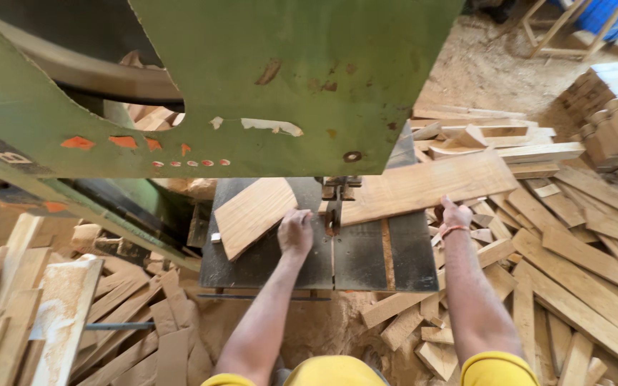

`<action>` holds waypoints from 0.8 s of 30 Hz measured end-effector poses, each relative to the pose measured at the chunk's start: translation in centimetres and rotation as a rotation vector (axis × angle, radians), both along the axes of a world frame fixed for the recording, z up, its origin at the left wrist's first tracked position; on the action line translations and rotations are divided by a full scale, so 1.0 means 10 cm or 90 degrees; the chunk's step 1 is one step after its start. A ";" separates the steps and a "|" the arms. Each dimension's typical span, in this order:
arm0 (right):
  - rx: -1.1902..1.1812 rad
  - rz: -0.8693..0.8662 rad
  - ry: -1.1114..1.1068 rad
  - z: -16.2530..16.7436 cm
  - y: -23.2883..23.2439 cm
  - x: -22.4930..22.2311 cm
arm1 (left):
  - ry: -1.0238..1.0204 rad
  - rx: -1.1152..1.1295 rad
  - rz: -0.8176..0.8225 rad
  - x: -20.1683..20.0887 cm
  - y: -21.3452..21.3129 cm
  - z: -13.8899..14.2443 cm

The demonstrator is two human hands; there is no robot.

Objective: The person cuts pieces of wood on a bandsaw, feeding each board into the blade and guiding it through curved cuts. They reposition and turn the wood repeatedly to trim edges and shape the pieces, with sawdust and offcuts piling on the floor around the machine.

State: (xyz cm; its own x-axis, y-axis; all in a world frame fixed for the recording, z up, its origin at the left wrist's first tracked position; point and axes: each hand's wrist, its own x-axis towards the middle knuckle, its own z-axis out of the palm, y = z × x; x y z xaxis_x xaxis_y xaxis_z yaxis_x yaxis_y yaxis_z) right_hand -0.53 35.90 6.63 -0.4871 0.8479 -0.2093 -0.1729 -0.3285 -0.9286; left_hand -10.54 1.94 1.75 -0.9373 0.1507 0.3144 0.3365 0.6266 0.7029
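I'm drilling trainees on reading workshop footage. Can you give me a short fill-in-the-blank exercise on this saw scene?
1. Both hands rest on a wooden ____ lying across the saw table.
2. The machine housing above is painted ____.
3. The right hand wears an orange band at the ____.
4. The left hand lies near the saw ____.

Missing words: plank; green; wrist; blade

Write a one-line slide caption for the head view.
Two bare hands, left hand and right hand, press a wooden board across a green bandsaw's table, offcuts piled around.

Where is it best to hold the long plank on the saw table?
Probably at its near long edge, from the person's side, well away from the blade. The plank lies flat across the table, its right end overhanging, where the right hand grips it.
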 end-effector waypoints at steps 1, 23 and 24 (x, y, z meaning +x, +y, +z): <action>0.024 0.004 0.031 -0.01 -0.01 0.10 | 0.012 0.020 -0.017 0.08 -0.10 0.03; -0.017 -0.043 -0.143 -1.15 -2.03 2.23 | -0.004 -0.194 -0.327 1.20 -1.65 0.30; -0.011 -0.038 -0.155 -1.16 -2.19 2.15 | -0.032 -0.249 -0.348 1.11 -1.67 0.33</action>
